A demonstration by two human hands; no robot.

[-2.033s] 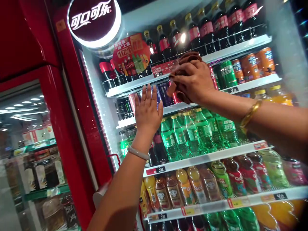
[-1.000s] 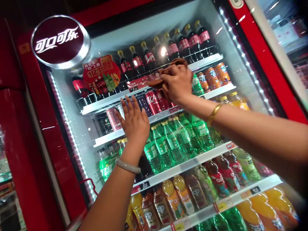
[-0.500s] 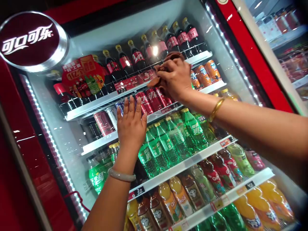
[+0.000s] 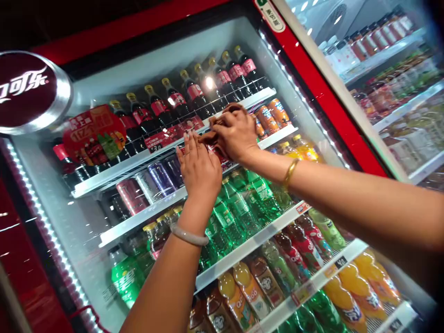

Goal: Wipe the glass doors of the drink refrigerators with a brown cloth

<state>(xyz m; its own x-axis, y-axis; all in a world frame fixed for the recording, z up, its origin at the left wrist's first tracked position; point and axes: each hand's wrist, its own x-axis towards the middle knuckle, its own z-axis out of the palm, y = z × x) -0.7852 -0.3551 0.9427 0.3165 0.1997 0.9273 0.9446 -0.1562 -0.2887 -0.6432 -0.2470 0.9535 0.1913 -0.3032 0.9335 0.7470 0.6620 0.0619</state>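
Observation:
My right hand (image 4: 236,134) presses a crumpled brown cloth (image 4: 233,110) against the glass front of a lit drinks cooler, its fingers bent round the cloth. Just to the left of it, my left hand (image 4: 201,169) lies on the glass with its fingers stretched out and holds nothing. A corner of the cloth reaches the fingertips of my left hand. Behind the glass, dark cola bottles (image 4: 194,92) stand on the top shelf, with cans (image 4: 161,178) on the shelf below and green bottles (image 4: 225,212) under those.
A round lit sign (image 4: 26,90) sticks out at the upper left. The cooler's red frame (image 4: 333,106) runs down the right side. Beyond it stands a second cooler with bottles (image 4: 378,37). A round red sticker (image 4: 95,134) is on the glass.
The view has shifted, showing more of the cooler on the right. My hands are closer together, with my left hand now right beside the cloth. My right hand still holds the cloth.

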